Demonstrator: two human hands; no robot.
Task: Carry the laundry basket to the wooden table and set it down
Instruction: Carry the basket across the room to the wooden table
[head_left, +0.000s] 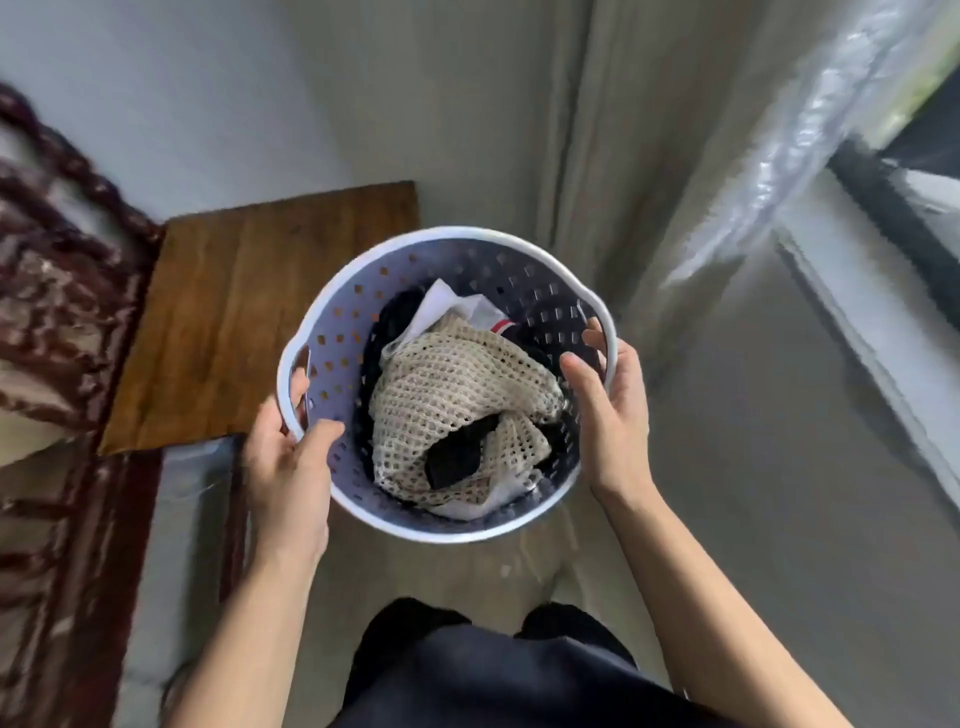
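I hold a round white laundry basket (467, 244) with perforated walls in the air in front of me. Inside lie a cream knitted garment (447, 395), white cloth and dark clothes. My left hand (288, 462) grips the basket's left rim at its handle slot, thumb inside. My right hand (613, 415) grips the right rim at the other handle, thumb inside. The wooden table (223, 322) lies below and to the left; the basket's left edge overlaps its right side in the view.
A dark carved wooden bed frame (67, 322) runs along the left, touching the table. A grey curtain (623, 156) hangs ahead on the right, with a window sill (883, 270) beyond it. Grey floor (753, 467) lies underneath. My dark clothing shows at the bottom.
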